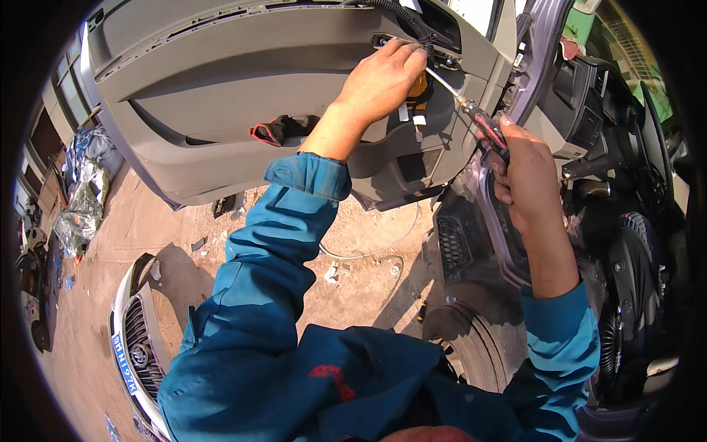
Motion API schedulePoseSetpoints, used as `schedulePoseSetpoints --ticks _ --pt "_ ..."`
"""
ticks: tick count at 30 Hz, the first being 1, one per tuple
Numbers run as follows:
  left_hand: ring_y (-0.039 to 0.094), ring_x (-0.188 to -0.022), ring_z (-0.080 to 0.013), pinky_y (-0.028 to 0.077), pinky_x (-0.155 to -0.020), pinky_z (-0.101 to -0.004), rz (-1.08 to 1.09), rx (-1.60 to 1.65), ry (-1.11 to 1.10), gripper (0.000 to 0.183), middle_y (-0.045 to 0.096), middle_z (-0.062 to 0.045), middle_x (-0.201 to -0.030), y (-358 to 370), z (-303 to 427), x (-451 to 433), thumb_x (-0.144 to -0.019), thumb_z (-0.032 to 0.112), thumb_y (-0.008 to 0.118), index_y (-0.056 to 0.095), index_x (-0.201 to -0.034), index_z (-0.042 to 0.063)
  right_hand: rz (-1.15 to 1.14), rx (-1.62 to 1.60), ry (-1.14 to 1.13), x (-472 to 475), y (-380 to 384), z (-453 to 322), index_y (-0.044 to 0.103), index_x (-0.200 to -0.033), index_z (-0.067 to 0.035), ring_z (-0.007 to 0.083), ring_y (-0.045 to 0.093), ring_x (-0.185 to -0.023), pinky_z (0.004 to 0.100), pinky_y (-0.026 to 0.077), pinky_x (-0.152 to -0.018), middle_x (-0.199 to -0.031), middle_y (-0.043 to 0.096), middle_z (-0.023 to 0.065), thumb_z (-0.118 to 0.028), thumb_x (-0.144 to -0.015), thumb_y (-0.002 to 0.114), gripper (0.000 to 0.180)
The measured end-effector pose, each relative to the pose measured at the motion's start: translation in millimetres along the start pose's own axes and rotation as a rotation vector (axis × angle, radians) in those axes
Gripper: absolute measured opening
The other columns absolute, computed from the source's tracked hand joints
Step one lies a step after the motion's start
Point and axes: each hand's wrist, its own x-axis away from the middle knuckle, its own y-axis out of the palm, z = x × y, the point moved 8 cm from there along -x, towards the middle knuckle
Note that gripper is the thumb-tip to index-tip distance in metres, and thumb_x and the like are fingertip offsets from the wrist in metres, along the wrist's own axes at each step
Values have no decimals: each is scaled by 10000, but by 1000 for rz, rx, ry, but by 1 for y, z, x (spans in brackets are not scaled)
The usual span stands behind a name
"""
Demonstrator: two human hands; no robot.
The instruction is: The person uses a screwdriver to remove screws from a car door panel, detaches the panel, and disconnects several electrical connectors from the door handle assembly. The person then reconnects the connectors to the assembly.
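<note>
My right hand (527,171) grips a screwdriver (486,127) by its red-and-black handle. Its metal shaft slants up and left, and the tip is hidden behind my left hand (386,74). The fingers of that hand are bent over the inner handle recess (379,40) of a grey car door trim panel (237,102); whether they pinch anything is hidden. A black corrugated wiring conduit (406,16) runs above the hand. Below it hang white tags (404,112) beside an orange-yellow part (420,91). A black-and-red glove (281,130) lies in the door's armrest hollow.
At the right are the door opening and a dashboard (580,105). A tyre (469,342) lies below. On the ground are a bumper with a grille (141,331), a thin hose (370,254) and a small yellow-and-black object (422,310). Plastic bags (83,204) lie at left.
</note>
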Motion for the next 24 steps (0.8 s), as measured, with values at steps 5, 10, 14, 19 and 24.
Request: schedulePoseSetpoints --ticks 5,10,14,19,24 --pt "679 -1333 -351 647 -1030 -446 12 27 40 450 732 -139 -1387 -3 -2 -2 -955 53 704 642 -1400 49 428 1046 -1008 59 37 -50 702 -1405 -36 271 725 -818 370 560 -677 -921 697 141 -185 -1071 767 372" --pt "650 -1348 -348 604 -1103 -428 36 -10 80 485 720 -136 -1392 -5 6 -1 -937 26 722 639 -1415 26 385 1016 -941 44 30 -34 720 -1226 -70 303 709 -729 391 507 -573 -784 633 111 -268 -1089 743 242" --pt "681 -1306 -338 584 -1115 -402 197 -113 42 444 746 -118 -1364 -58 -13 7 -996 108 739 673 -1433 56 135 261 -278 8 6 -9 694 -1199 -21 125 559 -633 293 423 -568 -725 567 -6 -334 -1172 609 325" --pt "641 -1319 -472 466 -1195 -587 286 -408 -151 539 713 -272 -1353 -123 -80 0 -957 306 823 711 -1356 -39 260 593 -620 29 18 -32 695 -1229 -37 142 639 -717 323 486 -569 -811 578 9 -285 -1110 733 278" --pt "701 -1153 -468 525 -1091 -572 313 -412 -54 317 756 -258 -1201 -139 -78 0 -1000 225 754 753 -1217 -6 562 1373 -1218 61 42 -50 723 -1253 -94 282 721 -765 448 577 -641 -935 632 91 -251 -1046 799 271"
